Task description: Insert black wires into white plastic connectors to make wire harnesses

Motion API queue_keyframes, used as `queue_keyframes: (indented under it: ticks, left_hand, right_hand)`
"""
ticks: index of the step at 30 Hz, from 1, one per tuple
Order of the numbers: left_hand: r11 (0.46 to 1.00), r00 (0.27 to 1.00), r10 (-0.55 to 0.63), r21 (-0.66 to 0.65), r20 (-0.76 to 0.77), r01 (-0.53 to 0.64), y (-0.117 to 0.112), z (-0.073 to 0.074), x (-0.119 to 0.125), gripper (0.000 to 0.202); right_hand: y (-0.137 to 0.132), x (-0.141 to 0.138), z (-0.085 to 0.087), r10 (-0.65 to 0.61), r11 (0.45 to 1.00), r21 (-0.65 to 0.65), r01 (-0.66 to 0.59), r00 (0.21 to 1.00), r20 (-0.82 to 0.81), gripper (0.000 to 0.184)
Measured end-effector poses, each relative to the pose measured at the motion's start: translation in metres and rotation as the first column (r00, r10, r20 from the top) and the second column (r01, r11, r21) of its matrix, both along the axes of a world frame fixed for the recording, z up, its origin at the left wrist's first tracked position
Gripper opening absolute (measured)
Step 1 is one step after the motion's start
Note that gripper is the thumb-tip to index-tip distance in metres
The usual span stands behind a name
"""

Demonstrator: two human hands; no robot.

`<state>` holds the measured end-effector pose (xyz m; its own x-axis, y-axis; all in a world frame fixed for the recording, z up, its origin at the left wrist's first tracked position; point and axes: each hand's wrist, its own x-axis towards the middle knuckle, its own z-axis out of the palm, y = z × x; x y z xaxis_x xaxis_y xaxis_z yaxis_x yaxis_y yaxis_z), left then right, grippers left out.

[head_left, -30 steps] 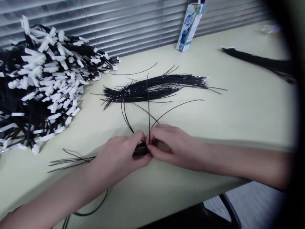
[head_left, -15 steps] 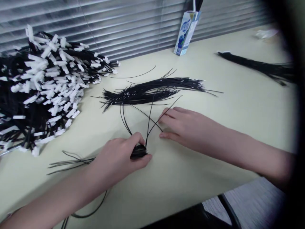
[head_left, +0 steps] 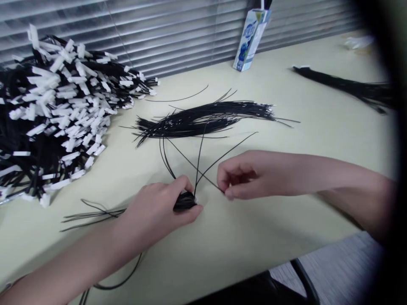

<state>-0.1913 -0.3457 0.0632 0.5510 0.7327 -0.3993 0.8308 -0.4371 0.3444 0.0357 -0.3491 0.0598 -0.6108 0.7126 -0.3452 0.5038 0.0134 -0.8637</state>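
My left hand (head_left: 165, 203) is closed around a bundle of thin black wires (head_left: 185, 201), whose ends show between thumb and forefinger. Two loose wires rise from that bundle's end, and others trail out behind the wrist. To the right, my right hand (head_left: 240, 176) pinches the end of a single black wire (head_left: 193, 166) between thumb and forefinger. This wire runs up and left toward a larger pile of black wires (head_left: 203, 118), crossing the two loose ones. Silvery tips show at the right end of the pile.
At the left lies a big heap of black cables with white connectors (head_left: 70, 97). A drink carton with a straw (head_left: 249, 40) stands by the window blinds (head_left: 178, 34). Another black wire bundle (head_left: 343, 87) lies at the far right. A chair (head_left: 305, 279) is below the table's front edge.
My right hand has closed into a pinch on the wire's end and moved slightly right and down, drawing the wire along. My left hand has stayed nearly still.
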Motion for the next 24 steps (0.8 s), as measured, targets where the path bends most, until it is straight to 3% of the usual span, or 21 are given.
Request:
queue_keyframes:
  ticks: [1, 3, 5, 7, 9, 11, 14, 16, 24]
  left_hand:
    - [1.0, 1.0, -0.007, 0.0, -0.005, 0.007, 0.0, 0.0, 0.0, 0.026]
    - [1.0, 1.0, -0.019, 0.005, -0.008, 0.019, 0.001, 0.0, 0.0, 0.025]
    - [1.0, 1.0, -0.027, 0.009, 0.001, 0.027, 0.002, 0.0, 0.0, 0.025]
    - [0.999, 0.999, -0.036, 0.012, 0.008, 0.036, 0.002, -0.001, 0.0, 0.024]
    - [0.998, 0.999, -0.053, 0.017, -0.005, 0.053, 0.002, -0.001, 0.0, 0.022]
    - [0.999, 0.999, -0.048, 0.019, -0.007, 0.048, 0.002, -0.001, 0.0, 0.021]
    - [1.0, 1.0, -0.006, 0.015, 0.009, 0.006, 0.001, 0.0, 0.001, 0.022]
    - [1.0, 1.0, 0.008, 0.008, 0.017, -0.008, 0.001, 0.0, 0.001, 0.022]
    - [1.0, 1.0, -0.006, 0.013, 0.031, 0.006, 0.0, -0.003, -0.001, 0.021]
  right_hand:
    - [0.0, -0.004, 0.001, -0.018, 0.983, -0.181, -0.01, 0.987, -0.157, 0.004]
    - [-0.002, -0.014, -0.001, -0.127, 0.9, -0.433, -0.048, 0.922, -0.367, 0.008]
    - [-0.005, -0.023, -0.006, -0.203, 0.834, -0.545, -0.088, 0.87, -0.45, 0.007]
    - [-0.008, -0.032, -0.011, -0.206, 0.826, -0.552, -0.113, 0.852, -0.482, 0.004]
    - [-0.012, -0.038, -0.016, -0.211, 0.878, -0.477, -0.047, 0.855, -0.474, 0.009]
    - [-0.015, -0.042, -0.021, -0.256, 0.943, -0.308, 0.126, 0.865, -0.432, 0.011]
    - [-0.017, -0.043, -0.028, -0.309, 0.947, -0.024, 0.32, 0.889, -0.338, 0.009]
    - [-0.017, -0.043, -0.031, -0.299, 0.942, 0.065, 0.328, 0.913, -0.278, 0.009]
    - [-0.019, -0.043, -0.03, -0.284, 0.926, 0.205, 0.316, 0.943, -0.172, 0.005]
